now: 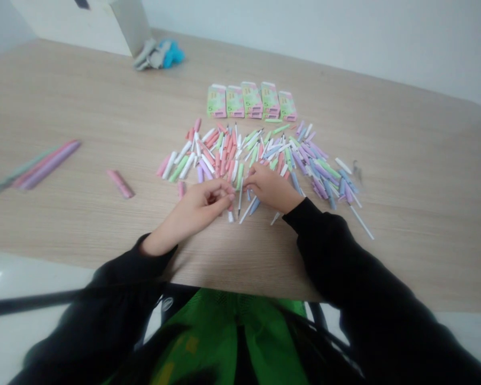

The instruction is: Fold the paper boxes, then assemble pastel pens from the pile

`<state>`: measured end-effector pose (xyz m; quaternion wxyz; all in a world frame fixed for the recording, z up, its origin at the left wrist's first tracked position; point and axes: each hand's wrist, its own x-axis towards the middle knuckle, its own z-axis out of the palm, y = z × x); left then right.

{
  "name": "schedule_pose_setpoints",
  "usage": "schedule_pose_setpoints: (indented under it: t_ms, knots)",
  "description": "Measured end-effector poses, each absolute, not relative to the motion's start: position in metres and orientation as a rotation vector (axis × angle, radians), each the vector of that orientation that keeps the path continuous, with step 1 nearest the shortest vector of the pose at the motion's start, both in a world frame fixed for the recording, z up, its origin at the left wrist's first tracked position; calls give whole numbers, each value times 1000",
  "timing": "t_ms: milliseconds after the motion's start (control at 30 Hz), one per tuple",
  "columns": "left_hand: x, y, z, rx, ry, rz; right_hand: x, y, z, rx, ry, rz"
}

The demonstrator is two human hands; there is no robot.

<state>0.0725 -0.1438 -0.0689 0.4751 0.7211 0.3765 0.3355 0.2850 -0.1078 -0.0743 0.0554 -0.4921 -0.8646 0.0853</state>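
My left hand (205,204) is closed, its thumb and fingertips pinched at the near edge of a pile of pen parts (224,155). A pink pen part (231,207) with a white end shows at those fingertips. Facing it, my right hand (269,187) is closed too, its fingertips at the upper end of a thin white pen refill (240,199) whose dark tip points down. The fingers partly hide both pieces. Around the hands lie pink, white, green, blue and purple barrels and caps, mixed with loose white refills.
Several green and pink boxes (251,100) stand in a row behind the pile. Left of it lie a single pink piece (121,184) and a few long coloured sticks (44,166). Grey and blue gloves (160,54) rest beside a white box (132,27) at the back.
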Motion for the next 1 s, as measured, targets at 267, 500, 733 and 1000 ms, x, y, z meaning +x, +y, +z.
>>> schedule_pose_setpoints:
  t_ms: [267,500,733,1000]
  knots:
    - [74,-143,-71,1723,968,793,283,-94,-68,-1500,-2808,269]
    - [73,-142,-75,1697,933,777,286,-88,-68,-1530,-2843,200]
    - [74,-142,-74,1710,909,757,291,-108,-50,-1460,-2663,224]
    - [76,-144,-74,1740,848,788,292,-169,-12,-1201,-2196,552]
